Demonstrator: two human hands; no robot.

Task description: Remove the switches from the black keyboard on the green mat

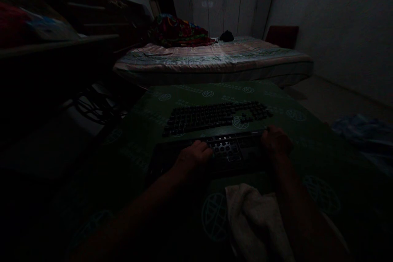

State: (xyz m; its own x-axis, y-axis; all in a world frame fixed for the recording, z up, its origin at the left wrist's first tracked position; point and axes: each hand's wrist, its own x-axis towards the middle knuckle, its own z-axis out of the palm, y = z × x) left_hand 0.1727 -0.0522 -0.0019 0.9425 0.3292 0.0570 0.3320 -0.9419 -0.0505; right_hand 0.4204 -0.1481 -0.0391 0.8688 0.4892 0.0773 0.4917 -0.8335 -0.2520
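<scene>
A black computer keyboard (245, 152) lies across the table in front of me, its middle stripped to bare key sockets. My left hand (196, 154) is on the keyboard's middle with its fingers curled together; what they hold, if anything, is too dark to see. At the right end, my right hand (276, 141) is closed around the keyboard's edge. Loose black keycaps (202, 115) are laid out in keyboard order just beyond it. Nearer to me, a crumpled light cloth (256, 219) lies between my forearms.
The table has a green printed cover (172, 95). Behind it stands a bed (221, 55) with a bundled red patterned blanket (181, 32). A dark shelf (58, 45) is at the left, and bluish fabric (362, 133) lies at the right. The room is very dim.
</scene>
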